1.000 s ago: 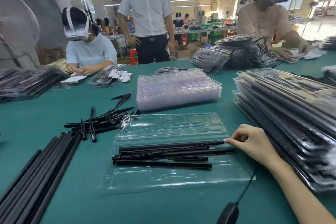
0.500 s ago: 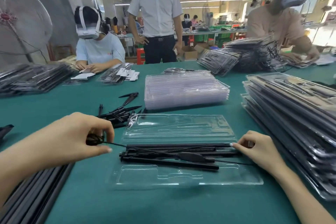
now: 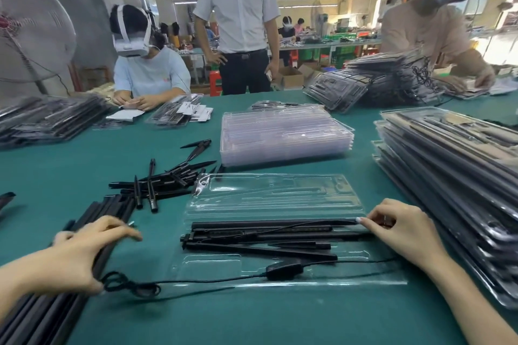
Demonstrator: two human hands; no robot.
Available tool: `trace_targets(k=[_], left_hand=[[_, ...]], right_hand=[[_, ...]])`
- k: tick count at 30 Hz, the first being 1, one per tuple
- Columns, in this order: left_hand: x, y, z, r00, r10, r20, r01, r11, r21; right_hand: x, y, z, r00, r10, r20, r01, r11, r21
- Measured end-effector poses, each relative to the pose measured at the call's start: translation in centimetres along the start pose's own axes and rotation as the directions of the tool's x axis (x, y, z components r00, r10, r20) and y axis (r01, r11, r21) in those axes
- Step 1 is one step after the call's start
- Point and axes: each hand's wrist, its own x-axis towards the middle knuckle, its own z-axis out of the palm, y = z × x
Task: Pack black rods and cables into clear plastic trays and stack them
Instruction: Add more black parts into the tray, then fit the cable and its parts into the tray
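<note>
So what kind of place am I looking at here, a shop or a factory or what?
Most likely a factory packing line. A green worktable holds stacks of filled trays, a pile of empty clear trays and loose black rods, and other seated workers pack across it, with more benches behind.

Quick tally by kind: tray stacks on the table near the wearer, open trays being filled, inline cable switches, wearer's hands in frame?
Stacks of empty clear trays: 1
Stacks of packed trays: 1
Open tray being filled: 1
Inline cable switch: 1
Hands: 2, left hand and right hand
Total: 6
</note>
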Motion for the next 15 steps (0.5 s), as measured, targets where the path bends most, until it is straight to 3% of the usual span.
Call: trace_targets(k=[4, 7, 10, 15], left_hand=[[1.2, 10.6, -1.3, 0.947, 0.319, -0.032, -0.321, 0.939, -0.12], [3.3, 18.1, 0.1, 0.875, 0.439, -0.204, -0.462, 0.883, -0.084], [5.3, 21.6, 2.6, 0.858, 0.438, -0.267, -0.469, 0.881, -0.063], [6.3, 21.2, 4.2, 0.876, 0.433, -0.21, -0.474, 0.853, -0.217]], right_hand=[[-0.1, 0.1, 0.0, 1.0, 0.005, 0.006, -0.005, 1.0, -0.018], [-0.4, 0.3, 0.0, 1.0, 0.004, 0.024, -0.004, 1.0, 0.008], [-0.5, 0.5, 0.0, 1.0, 0.006, 0.024, -0.007, 0.999, 0.033], [-0.3, 0.2, 0.0, 0.999, 0.0, 0.038, -0.001, 1.0, 0.024]])
